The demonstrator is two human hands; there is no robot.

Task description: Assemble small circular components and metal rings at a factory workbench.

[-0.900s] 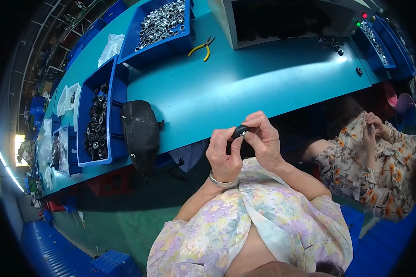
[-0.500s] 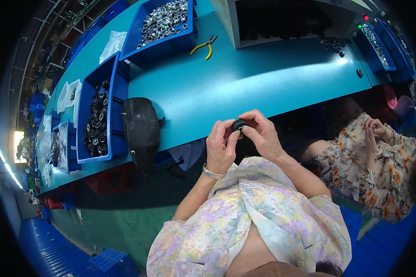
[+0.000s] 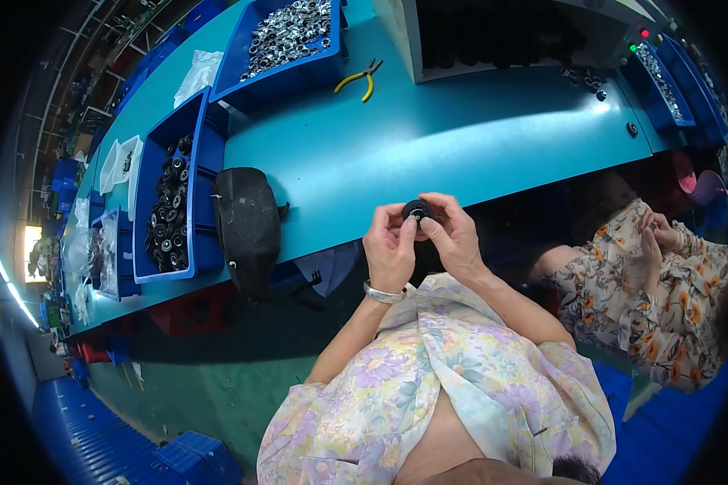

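Between my two hands, just off the near edge of the teal table (image 3: pixel 356 174), is a small round black wheel-like part (image 3: pixel 416 209). My left hand (image 3: pixel 391 252) grips its left side, thumb pressed against its face. From the right, my right hand (image 3: pixel 453 240) pinches the same part with thumb and fingers. A lighter spot shows at the part's centre, too small to make out. Left of my hands, a black mesh bag (image 3: pixel 249 230) lies at the table edge, beside a blue bin (image 3: pixel 208 182) holding many similar black round parts (image 3: pixel 170 214).
Yellow-handled pliers (image 3: pixel 359 80) lie toward the back, near a blue bin (image 3: pixel 285 85) of shiny metal parts. A pale box-like housing (image 3: pixel 398 36) stands behind. At right, a person in a floral dress (image 3: pixel 655 299) sits beside the table. One loose black part (image 3: pixel 632 128) rests far right.
The black part has been turned so its face with the lighter centre shows more. Both hands have shifted slightly, still holding it.
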